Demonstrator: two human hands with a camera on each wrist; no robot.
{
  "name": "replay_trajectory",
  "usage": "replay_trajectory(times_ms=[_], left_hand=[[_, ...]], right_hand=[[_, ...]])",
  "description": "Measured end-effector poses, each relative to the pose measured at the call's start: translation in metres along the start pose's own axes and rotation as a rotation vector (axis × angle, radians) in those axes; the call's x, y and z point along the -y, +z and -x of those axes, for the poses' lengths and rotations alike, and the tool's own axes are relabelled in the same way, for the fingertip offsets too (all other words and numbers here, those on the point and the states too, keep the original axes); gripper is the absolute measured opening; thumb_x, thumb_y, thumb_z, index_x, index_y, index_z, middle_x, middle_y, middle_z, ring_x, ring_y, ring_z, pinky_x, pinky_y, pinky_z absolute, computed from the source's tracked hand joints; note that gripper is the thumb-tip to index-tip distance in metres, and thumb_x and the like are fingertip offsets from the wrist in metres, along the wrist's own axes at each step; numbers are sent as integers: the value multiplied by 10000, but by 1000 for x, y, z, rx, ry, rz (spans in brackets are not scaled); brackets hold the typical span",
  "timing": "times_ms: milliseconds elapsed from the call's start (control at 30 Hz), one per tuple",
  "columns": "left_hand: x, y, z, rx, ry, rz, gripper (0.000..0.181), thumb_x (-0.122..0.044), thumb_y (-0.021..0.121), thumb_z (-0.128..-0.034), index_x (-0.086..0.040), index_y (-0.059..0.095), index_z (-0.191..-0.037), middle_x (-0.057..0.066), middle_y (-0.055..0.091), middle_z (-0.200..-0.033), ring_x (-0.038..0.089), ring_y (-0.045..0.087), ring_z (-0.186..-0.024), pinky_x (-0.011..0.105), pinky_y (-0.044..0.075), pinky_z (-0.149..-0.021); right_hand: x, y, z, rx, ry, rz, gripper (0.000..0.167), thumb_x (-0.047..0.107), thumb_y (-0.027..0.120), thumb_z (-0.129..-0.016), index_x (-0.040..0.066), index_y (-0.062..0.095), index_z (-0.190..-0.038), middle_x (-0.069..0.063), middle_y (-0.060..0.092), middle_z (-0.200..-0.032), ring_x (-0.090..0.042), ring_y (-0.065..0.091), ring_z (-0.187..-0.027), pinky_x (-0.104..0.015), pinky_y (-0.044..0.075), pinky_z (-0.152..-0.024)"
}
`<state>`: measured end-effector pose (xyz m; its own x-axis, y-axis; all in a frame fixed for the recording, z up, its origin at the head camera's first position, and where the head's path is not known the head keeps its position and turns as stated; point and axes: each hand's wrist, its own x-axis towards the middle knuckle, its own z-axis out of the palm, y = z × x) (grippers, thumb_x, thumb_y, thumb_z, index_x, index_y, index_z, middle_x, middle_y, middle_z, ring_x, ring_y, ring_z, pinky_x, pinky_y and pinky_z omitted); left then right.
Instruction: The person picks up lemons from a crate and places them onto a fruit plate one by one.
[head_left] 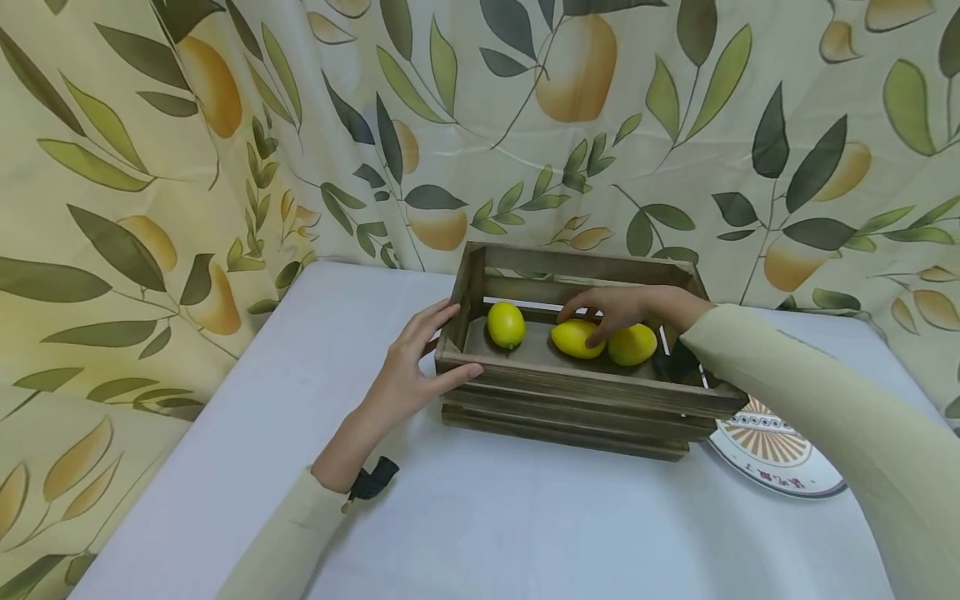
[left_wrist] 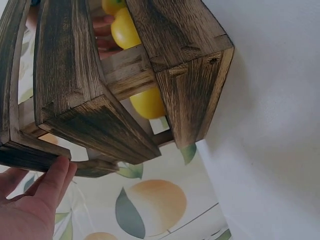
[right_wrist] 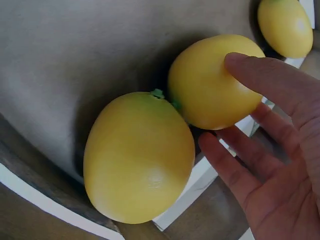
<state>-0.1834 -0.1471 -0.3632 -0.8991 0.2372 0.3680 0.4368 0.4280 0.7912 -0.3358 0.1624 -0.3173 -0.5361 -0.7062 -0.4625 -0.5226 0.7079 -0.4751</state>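
Right hand's grip (head_left: 618,308): the middle lemon (right_wrist: 205,85) was grasped between thumb and fingers; how firmly it was squeezed could not be told.
Left hand's touch (head_left: 412,354): the fingers were rested, nearly straight, on the left end of the wooden crate (head_left: 592,388), with the thumb spread along the near rim.
Head view: all three lemons were shown in a row on the crate floor, and a printed plate (head_left: 780,458), partly hidden by the crate and the right sleeve (head_left: 817,375), was seen on the white table (head_left: 525,517).
Right wrist view: green stem ends were revealed on the middle lemon and the right lemon (right_wrist: 140,160), turned toward each other; these were not made out from the head.
Left wrist view: the outer slats were seen close up, with lemons and the right hand's fingers glimpsed through the gaps.
Lemons about the grip: the middle lemon was held inside the crate, the right lemon was placed just beside it, and the left lemon (head_left: 506,325) was set apart, nearer the left hand.
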Motion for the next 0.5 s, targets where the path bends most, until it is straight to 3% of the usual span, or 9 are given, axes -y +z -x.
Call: replay_trajectory(times_ms=[233,500], left_hand=[[0,1,1,-1,6,3,761,-210,788,-839,-84,401,-1482,25,303,-1566,249,344,-1407,445,415,-1080],[1,2,0,-7,10,6,761,-217,789,-838,-108,402,-1484,20,304,-1563,246,343,-1407,448,413,-1081]], right_hand=[[-3,6,-4,17,38,20,607,132,702,-903,6,439,-1435,-259,372,-1485,-465,330,-1364,-599,311,-1101],[-5,4,-5,31,18,43,612,148,715,-895,3,446,-1425,-254,405,-1457,-449,368,-1342,-584,353,-1081]])
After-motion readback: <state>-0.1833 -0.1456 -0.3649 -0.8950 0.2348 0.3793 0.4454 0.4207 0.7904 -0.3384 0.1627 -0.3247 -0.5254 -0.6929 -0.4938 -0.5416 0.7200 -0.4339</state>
